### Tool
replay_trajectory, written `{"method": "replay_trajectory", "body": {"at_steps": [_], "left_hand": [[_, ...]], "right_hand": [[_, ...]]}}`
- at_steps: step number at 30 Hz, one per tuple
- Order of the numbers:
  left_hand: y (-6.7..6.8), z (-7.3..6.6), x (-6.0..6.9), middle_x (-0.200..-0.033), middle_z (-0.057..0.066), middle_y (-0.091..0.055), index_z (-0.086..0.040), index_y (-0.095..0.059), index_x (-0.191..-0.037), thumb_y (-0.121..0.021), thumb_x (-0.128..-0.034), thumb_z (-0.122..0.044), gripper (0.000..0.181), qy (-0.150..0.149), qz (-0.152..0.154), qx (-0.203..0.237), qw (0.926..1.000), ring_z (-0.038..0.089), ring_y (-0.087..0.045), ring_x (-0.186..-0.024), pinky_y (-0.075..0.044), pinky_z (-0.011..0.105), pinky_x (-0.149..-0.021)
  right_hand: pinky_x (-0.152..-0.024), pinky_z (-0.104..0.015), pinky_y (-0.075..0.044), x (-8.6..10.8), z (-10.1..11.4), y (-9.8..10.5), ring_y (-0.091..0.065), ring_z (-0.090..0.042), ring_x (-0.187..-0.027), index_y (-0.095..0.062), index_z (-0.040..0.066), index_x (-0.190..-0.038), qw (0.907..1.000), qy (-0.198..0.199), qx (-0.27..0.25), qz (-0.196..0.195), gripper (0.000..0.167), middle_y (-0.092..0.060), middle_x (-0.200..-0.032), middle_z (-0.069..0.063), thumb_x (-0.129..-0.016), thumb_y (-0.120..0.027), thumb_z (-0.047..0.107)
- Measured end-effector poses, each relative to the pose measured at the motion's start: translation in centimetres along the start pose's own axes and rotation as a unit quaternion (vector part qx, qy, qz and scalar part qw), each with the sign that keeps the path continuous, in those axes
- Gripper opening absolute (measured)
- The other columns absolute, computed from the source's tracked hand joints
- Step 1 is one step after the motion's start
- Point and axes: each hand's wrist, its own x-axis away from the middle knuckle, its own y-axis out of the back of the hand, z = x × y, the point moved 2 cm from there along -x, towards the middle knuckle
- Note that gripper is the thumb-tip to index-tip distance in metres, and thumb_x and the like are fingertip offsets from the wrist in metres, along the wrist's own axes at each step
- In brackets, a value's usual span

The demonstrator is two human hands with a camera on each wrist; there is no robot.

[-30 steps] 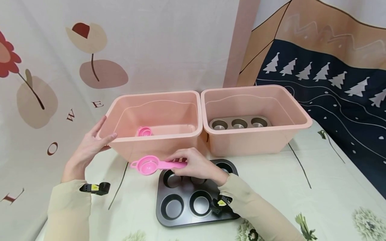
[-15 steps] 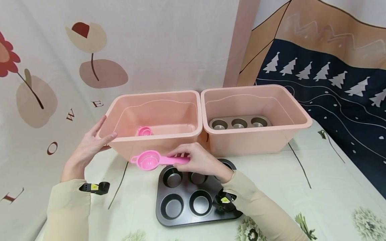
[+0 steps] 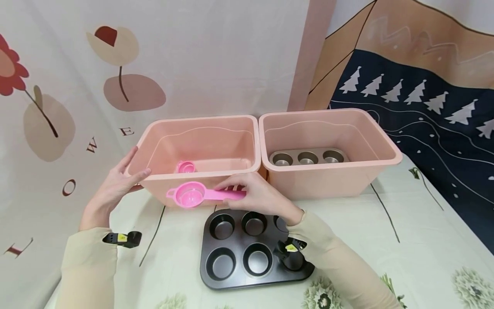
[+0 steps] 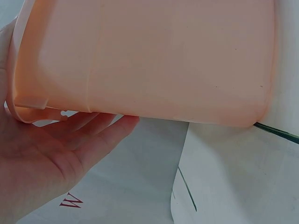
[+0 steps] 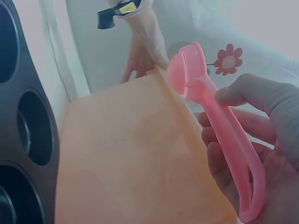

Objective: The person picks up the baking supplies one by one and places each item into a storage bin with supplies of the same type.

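Observation:
In the head view my right hand (image 3: 256, 193) holds the handle of a pink egg separator (image 3: 191, 195), its round cup pointing left. The separator is in front of the left pink bin (image 3: 204, 175) and above the table. The right wrist view shows the thumb and fingers closed around the handle (image 5: 229, 140). My left hand (image 3: 115, 184) grips the left bin's front left corner; in the left wrist view its fingers (image 4: 103, 140) lie along the outside under the rim. Another small pink cup-shaped piece (image 3: 186, 167) lies inside that bin, partly hidden by the front wall.
A dark muffin tin (image 3: 239, 268) lies on the table in front of the bins, partly under my right forearm. A second pink bin (image 3: 332, 165) stands to the right, holding a brown muffin tin (image 3: 307, 158). A printed cloth (image 3: 216, 56) hangs behind.
My right hand has risen with the egg separator, away from the dark muffin tin and up toward the left bin's rim. My left hand stays on the bin's corner.

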Motion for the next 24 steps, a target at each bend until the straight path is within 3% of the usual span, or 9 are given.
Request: {"method": "replay_trajectory", "body": {"at_steps": [10, 20, 24], "left_hand": [[-0.1, 0.0, 0.0, -0.153, 0.03, -0.016, -0.032, 0.0, -0.156, -0.059, -0.0976, -0.022, 0.083, -0.001, 0.001, 0.013, 0.9999, -0.009, -0.053, -0.098, -0.052, 0.018, -0.075], [-0.1, 0.0, -0.1, -0.154, 0.03, -0.014, -0.032, -0.001, -0.156, -0.059, -0.0975, -0.021, 0.083, -0.003, 0.0, 0.018, 0.9998, -0.009, -0.053, -0.098, -0.052, 0.019, -0.075], [-0.1, -0.1, 0.1, -0.154, 0.03, -0.011, -0.032, -0.004, -0.156, -0.061, -0.0968, -0.02, 0.083, -0.003, 0.002, 0.038, 0.9993, -0.007, -0.055, -0.096, -0.052, 0.018, -0.075]], "right_hand": [[-0.071, -0.026, -0.044, -1.1, 0.6, 1.2, -0.052, -0.008, -0.083, -0.074, 0.006, -0.106, 0.9993, 0.034, 0.014, -0.001, 0.03, -0.069, -0.1, 0.001, -0.077, -0.07, -0.001], [-0.072, -0.021, -0.045, -2.3, 0.7, 2.1, -0.055, -0.007, -0.081, -0.073, 0.004, -0.109, 0.9994, -0.004, 0.02, 0.027, 0.03, -0.07, -0.102, -0.002, -0.079, -0.071, 0.0], [-0.069, -0.021, -0.045, -2.7, 0.6, 2.2, -0.055, -0.008, -0.076, -0.072, 0.003, -0.109, 0.9993, -0.007, 0.015, 0.034, 0.03, -0.07, -0.1, -0.002, -0.079, -0.07, 0.0]]}}
